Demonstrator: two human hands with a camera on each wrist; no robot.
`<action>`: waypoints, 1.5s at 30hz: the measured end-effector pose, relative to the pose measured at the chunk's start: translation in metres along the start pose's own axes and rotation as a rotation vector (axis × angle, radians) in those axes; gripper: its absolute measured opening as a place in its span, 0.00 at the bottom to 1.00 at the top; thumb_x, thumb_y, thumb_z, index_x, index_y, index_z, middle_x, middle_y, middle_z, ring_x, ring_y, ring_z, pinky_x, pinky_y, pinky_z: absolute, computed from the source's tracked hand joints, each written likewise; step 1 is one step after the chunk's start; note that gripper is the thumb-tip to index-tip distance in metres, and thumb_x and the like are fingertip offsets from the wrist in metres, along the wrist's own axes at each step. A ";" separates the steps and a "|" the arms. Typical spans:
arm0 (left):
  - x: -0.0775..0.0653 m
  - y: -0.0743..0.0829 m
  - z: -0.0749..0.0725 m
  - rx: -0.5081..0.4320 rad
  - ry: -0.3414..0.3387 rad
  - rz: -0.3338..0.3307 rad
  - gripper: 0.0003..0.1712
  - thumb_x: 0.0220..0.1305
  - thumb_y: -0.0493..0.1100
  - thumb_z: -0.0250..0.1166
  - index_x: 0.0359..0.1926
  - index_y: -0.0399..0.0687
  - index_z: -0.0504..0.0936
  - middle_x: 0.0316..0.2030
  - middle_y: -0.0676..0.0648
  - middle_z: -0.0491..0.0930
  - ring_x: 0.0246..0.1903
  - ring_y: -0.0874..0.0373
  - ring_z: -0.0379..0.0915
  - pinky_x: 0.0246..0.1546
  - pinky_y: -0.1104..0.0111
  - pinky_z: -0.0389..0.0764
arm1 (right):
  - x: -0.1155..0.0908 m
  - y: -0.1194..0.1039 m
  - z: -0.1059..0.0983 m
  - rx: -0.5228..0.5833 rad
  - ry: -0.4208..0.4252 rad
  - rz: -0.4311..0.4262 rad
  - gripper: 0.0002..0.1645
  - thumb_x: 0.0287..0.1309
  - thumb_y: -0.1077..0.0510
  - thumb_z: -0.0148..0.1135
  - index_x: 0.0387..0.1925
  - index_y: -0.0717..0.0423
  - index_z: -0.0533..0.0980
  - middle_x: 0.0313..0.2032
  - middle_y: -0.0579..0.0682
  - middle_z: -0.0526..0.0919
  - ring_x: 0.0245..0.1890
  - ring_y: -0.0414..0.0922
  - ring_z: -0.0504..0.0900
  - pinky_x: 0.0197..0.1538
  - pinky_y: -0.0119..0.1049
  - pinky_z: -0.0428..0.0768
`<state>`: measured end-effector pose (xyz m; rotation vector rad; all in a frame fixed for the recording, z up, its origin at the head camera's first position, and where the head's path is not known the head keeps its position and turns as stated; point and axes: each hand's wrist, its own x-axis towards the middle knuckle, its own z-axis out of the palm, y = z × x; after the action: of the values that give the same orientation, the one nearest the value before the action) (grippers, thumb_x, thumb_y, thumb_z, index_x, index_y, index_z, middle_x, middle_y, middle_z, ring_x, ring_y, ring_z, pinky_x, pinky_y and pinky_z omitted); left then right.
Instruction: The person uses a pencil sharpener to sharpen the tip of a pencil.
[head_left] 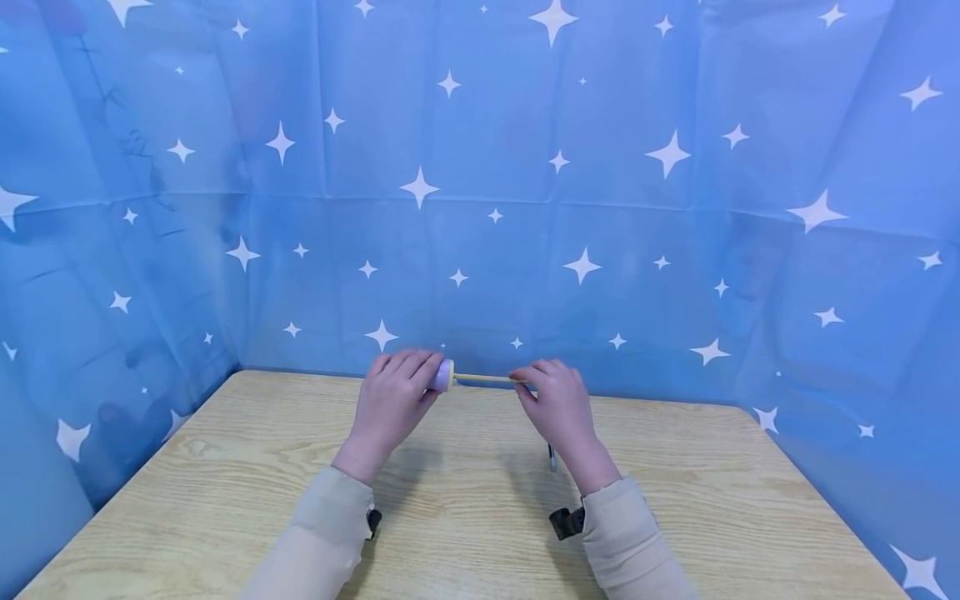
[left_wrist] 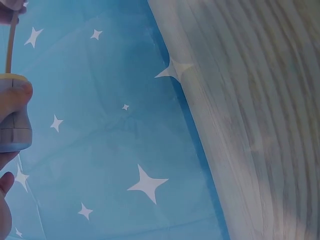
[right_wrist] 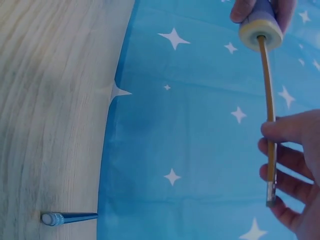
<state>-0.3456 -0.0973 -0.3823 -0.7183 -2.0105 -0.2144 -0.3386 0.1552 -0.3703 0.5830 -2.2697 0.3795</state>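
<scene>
My left hand [head_left: 393, 400] grips a small lilac pencil sharpener [head_left: 441, 377] with a pale yellow end, held up over the far part of the table. A yellow pencil [head_left: 483, 378] runs sideways from the hole in that yellow end. My right hand [head_left: 558, 408] pinches the pencil between thumb and fingers towards its eraser end [right_wrist: 270, 202], which shows in the right wrist view. The pencil's tip is hidden inside the sharpener. In the left wrist view the sharpener's waisted body [left_wrist: 15, 135] shows at the left edge, with fingers curled round it.
On the wooden table [head_left: 465, 500] a dark blue pen [right_wrist: 70, 217] lies near the far edge, partly behind my right wrist in the head view. A blue curtain [head_left: 495, 167] with white stars hangs behind the table and along its sides.
</scene>
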 end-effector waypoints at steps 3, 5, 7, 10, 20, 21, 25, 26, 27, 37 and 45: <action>0.000 0.000 0.000 0.005 0.001 -0.001 0.29 0.45 0.40 0.78 0.52 0.47 0.83 0.47 0.49 0.82 0.49 0.53 0.77 0.47 0.58 0.74 | -0.001 0.000 0.001 0.002 0.009 -0.015 0.10 0.51 0.63 0.72 0.35 0.47 0.86 0.33 0.45 0.84 0.34 0.46 0.78 0.34 0.44 0.74; -0.001 0.000 0.000 0.012 0.005 -0.003 0.29 0.45 0.40 0.79 0.52 0.48 0.82 0.47 0.49 0.82 0.49 0.53 0.76 0.48 0.57 0.73 | -0.001 0.000 0.001 0.006 0.015 -0.022 0.10 0.50 0.64 0.73 0.35 0.48 0.86 0.33 0.45 0.84 0.33 0.46 0.78 0.34 0.43 0.74; -0.001 0.000 0.000 0.020 0.012 -0.003 0.29 0.44 0.40 0.79 0.52 0.48 0.82 0.47 0.50 0.82 0.49 0.53 0.76 0.49 0.56 0.72 | -0.002 0.001 0.001 0.011 0.017 -0.025 0.10 0.50 0.64 0.73 0.35 0.48 0.86 0.33 0.45 0.83 0.32 0.46 0.78 0.34 0.42 0.74; -0.001 0.000 0.000 0.030 0.017 -0.008 0.30 0.43 0.40 0.79 0.52 0.49 0.82 0.47 0.50 0.82 0.50 0.53 0.75 0.50 0.55 0.70 | -0.002 0.001 0.002 0.018 0.021 -0.026 0.10 0.50 0.64 0.73 0.35 0.48 0.87 0.33 0.45 0.82 0.32 0.46 0.78 0.34 0.42 0.75; -0.002 0.000 0.003 0.040 0.019 -0.019 0.30 0.43 0.41 0.80 0.51 0.51 0.82 0.47 0.50 0.82 0.52 0.52 0.74 0.51 0.52 0.66 | -0.003 0.003 0.003 0.032 0.016 -0.016 0.11 0.49 0.65 0.73 0.35 0.49 0.87 0.32 0.45 0.82 0.32 0.46 0.78 0.34 0.42 0.75; -0.002 0.000 0.003 0.041 0.022 -0.021 0.29 0.43 0.40 0.80 0.50 0.51 0.82 0.47 0.51 0.82 0.52 0.52 0.74 0.51 0.51 0.65 | -0.003 0.003 0.003 0.033 0.016 -0.015 0.11 0.49 0.65 0.74 0.35 0.49 0.87 0.32 0.45 0.82 0.31 0.46 0.78 0.34 0.42 0.76; -0.003 0.000 0.003 0.050 0.036 -0.020 0.30 0.42 0.41 0.80 0.50 0.52 0.82 0.47 0.51 0.82 0.52 0.52 0.74 0.51 0.48 0.63 | -0.002 0.003 0.002 0.042 0.018 -0.017 0.11 0.48 0.65 0.74 0.35 0.49 0.87 0.31 0.45 0.82 0.31 0.46 0.78 0.34 0.42 0.75; -0.003 0.000 0.003 0.052 0.034 -0.020 0.30 0.42 0.41 0.80 0.50 0.52 0.82 0.47 0.51 0.82 0.52 0.52 0.74 0.51 0.48 0.63 | -0.002 0.003 0.002 0.044 0.014 -0.018 0.11 0.49 0.65 0.74 0.35 0.49 0.87 0.31 0.45 0.82 0.31 0.46 0.78 0.33 0.42 0.75; -0.003 -0.001 0.004 0.057 0.033 -0.018 0.29 0.42 0.41 0.80 0.50 0.52 0.82 0.47 0.51 0.82 0.52 0.52 0.74 0.51 0.48 0.63 | -0.002 0.003 0.002 0.045 0.007 -0.019 0.11 0.49 0.65 0.74 0.35 0.49 0.87 0.32 0.45 0.82 0.31 0.46 0.78 0.33 0.42 0.75; -0.005 -0.018 -0.006 0.065 0.075 -0.121 0.29 0.41 0.40 0.80 0.49 0.48 0.82 0.45 0.48 0.83 0.49 0.52 0.75 0.52 0.48 0.63 | -0.004 0.022 -0.006 0.026 -0.052 0.159 0.08 0.53 0.62 0.72 0.36 0.51 0.86 0.34 0.46 0.83 0.34 0.47 0.80 0.36 0.43 0.78; -0.003 -0.019 -0.006 0.046 0.064 -0.105 0.28 0.45 0.43 0.79 0.50 0.49 0.82 0.46 0.48 0.82 0.49 0.51 0.74 0.51 0.48 0.62 | -0.002 0.023 -0.007 0.072 -0.110 0.220 0.09 0.55 0.60 0.70 0.39 0.50 0.86 0.35 0.45 0.82 0.35 0.46 0.80 0.34 0.43 0.79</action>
<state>-0.3509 -0.1166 -0.3795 -0.5706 -1.9878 -0.2489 -0.3447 0.1787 -0.3692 0.3985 -2.4425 0.5508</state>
